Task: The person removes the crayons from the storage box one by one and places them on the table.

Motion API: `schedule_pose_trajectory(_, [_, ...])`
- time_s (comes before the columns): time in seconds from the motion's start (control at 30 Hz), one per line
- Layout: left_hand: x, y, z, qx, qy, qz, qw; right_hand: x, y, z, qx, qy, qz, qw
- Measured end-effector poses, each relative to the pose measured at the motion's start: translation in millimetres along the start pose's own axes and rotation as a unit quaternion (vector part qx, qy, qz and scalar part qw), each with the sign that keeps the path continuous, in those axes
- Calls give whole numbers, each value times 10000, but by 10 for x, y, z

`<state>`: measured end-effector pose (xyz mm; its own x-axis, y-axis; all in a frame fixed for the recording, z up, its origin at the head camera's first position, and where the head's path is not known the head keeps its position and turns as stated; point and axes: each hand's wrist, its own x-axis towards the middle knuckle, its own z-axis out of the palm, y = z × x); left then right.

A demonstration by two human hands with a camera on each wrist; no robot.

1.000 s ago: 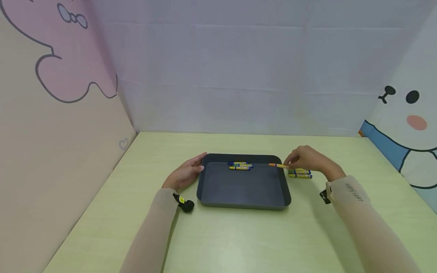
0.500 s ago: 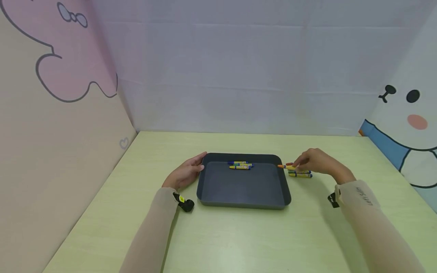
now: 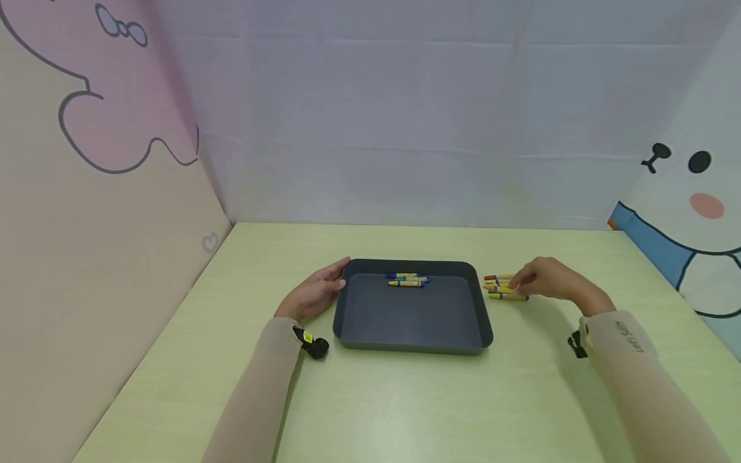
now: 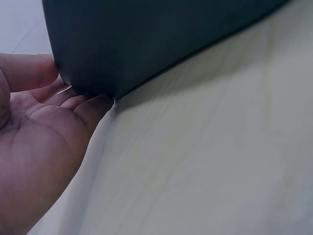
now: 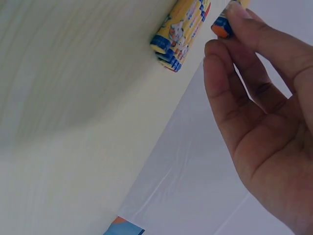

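Note:
A dark grey tray [image 3: 412, 349] lies on the light green table [image 3: 405, 411], with three yellow-and-blue crayons [image 3: 408, 280] along its far wall. My left hand [image 3: 315, 292] rests with straight fingers against the tray's far left corner; in the left wrist view my left hand [image 4: 44, 137] touches the tray wall [image 4: 146, 39]. My right hand [image 3: 535, 281] is just right of the tray, at a small pile of crayons [image 3: 505, 294]. In the right wrist view my right hand's fingertips [image 5: 235, 11] hold the end of an orange crayon [image 5: 221, 27] beside the pile [image 5: 180, 33]. The thumb is hidden.
Paper-covered panels close in the table on the left, back and right, with cartoon figures on the side panels [image 3: 695, 212]. A black strap clip [image 3: 314, 346] sits at my left wrist. Bare tabletop stretches in front of the tray.
My right hand carried the orange crayon from over the tray's far right corner rightwards to the pile on the table. The left hand and tray stayed still.

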<state>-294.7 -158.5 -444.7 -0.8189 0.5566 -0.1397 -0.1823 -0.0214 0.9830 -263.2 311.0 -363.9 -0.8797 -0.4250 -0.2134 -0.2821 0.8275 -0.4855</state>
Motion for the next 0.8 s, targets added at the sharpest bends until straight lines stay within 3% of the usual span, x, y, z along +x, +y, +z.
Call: schedule_pose_trajectory(0.8, [8, -8, -7, -25, 43, -4, 10000, 34, 157, 77, -132, -146, 223, 9996])
